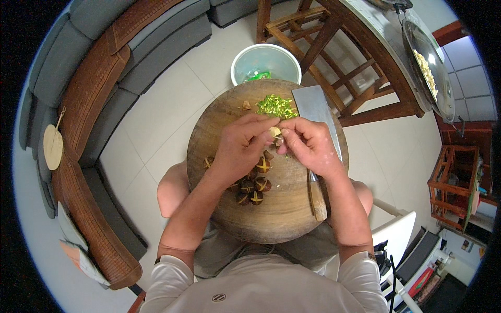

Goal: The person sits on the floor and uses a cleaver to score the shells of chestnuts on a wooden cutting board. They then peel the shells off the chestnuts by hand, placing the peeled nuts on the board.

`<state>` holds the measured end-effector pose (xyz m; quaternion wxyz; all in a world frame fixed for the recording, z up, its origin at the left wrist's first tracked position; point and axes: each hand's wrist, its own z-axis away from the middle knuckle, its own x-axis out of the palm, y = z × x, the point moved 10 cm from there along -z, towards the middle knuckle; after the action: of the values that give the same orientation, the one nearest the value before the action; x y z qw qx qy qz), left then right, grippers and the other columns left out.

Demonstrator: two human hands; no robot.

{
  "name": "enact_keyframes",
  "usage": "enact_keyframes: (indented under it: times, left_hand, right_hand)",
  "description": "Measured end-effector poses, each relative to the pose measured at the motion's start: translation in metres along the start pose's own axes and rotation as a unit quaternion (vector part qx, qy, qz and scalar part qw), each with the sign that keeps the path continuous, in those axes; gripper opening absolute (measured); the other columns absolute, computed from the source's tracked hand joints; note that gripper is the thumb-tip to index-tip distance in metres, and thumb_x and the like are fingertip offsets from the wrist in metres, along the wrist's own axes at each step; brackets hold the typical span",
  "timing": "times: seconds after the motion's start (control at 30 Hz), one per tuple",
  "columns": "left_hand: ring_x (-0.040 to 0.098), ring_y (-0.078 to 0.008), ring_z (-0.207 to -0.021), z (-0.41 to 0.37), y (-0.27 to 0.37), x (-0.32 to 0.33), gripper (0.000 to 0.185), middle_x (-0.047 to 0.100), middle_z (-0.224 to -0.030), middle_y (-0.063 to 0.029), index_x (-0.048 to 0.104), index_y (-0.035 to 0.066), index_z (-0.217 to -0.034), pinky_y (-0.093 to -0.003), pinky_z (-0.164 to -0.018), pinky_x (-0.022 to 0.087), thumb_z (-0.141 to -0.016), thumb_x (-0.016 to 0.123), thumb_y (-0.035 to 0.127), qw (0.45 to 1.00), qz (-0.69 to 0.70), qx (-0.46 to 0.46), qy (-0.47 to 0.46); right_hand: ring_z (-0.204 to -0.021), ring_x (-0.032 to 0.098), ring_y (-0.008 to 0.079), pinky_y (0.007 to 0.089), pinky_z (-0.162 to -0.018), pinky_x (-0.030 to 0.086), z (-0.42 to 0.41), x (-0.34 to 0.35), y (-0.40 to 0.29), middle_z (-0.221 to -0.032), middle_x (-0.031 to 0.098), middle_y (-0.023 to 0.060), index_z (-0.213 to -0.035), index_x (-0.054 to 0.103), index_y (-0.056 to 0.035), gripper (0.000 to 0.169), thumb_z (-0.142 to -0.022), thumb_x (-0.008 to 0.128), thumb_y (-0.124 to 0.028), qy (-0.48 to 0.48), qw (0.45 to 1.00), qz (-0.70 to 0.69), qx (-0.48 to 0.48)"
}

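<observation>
Between the fingertips of my left hand (244, 148) is a small pale yellow piece (275, 132), perhaps a garlic clove or nut flesh. My right hand (311, 144) pinches at its edge, where thin whitish shreds show. Both hands are above a round wooden chopping board (285, 219). Several dark brown chestnuts (262, 184), or similar rounds, with yellow cross-shaped cuts lie below my left hand, which partly hides them. A heap of chopped green scallion (276, 106) sits beyond my fingers. Under my right forearm, a cleaver (316, 105) lies flat, its wooden handle (318, 199) towards me.
Behind the board stands a pale plastic tub (266, 49) with a green wrapper inside. A wooden-framed table (375, 113) at upper right bears a glass-lidded pan (428, 70) with pale pieces. A grey sofa (168, 47) curves along the left; a white chair (395, 231) is at lower right.
</observation>
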<state>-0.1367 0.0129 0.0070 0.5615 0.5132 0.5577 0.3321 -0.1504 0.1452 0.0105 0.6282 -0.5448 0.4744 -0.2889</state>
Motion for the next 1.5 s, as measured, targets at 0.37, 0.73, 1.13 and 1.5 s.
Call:
enact_keyframes:
  times: [0.37, 0.73, 1.13, 1.5]
  left_hand:
    - [0.069, -0.0302, -0.095, 0.001, 0.024, 0.002, 0.041, 0.07, -0.105, -0.0162, 0.066, 0.006, -0.124, -0.0378, -0.082, 0.055, -0.084, 0.066, -0.003, 0.99, -0.127, 0.066, 0.005]
    - [0.07, -0.0314, -0.088, 0.001, 0.032, -0.003, 0.042, 0.069, -0.104, -0.018, 0.065, 0.006, -0.126, -0.0364, -0.073, 0.056, -0.085, 0.066, -0.001, 0.988, -0.105, 0.112, 0.024]
    - [0.071, -0.0285, -0.092, 0.001, 0.033, -0.009, 0.037, 0.07, -0.106, -0.0182, 0.067, 0.003, -0.122, -0.034, -0.075, 0.056, -0.085, 0.066, -0.003, 0.989, -0.083, 0.111, 0.044]
    - [0.064, -0.0106, -0.069, 0.003, -0.018, 0.006, 0.028, 0.069, -0.088, -0.0081, 0.065, -0.001, -0.12, -0.0242, -0.062, 0.052, -0.094, 0.063, 0.006, 0.991, 0.091, -0.092, 0.043]
  right_hand:
    - [-0.058, 0.069, 0.0175, 0.0314, -0.052, 0.051, 0.003, -0.003, 0.007, -0.065, 0.063, 0.0107, -0.085, 0.063, 0.0021, 0.006, -0.086, 0.06, -0.002, 0.017, 0.999, 0.018, 0.021]
    - [-0.059, 0.069, 0.0166, 0.0277, -0.052, 0.055, 0.006, 0.007, 0.029, -0.072, 0.067, 0.0094, -0.089, 0.062, 0.0034, 0.011, -0.092, 0.053, -0.002, 0.024, 0.97, -0.187, 0.154]
    - [-0.059, 0.068, 0.0178, 0.0289, -0.053, 0.056, 0.006, 0.012, 0.035, -0.075, 0.068, 0.0109, -0.098, 0.061, 0.0027, 0.013, -0.095, 0.051, -0.005, 0.038, 0.941, -0.296, 0.16]
    - [-0.057, 0.066, 0.0134, 0.027, -0.054, 0.053, 0.008, -0.009, 0.01, -0.068, 0.066, 0.0069, -0.096, 0.063, 0.0023, 0.01, -0.095, 0.058, -0.005, 0.174, 0.983, -0.064, 0.012]
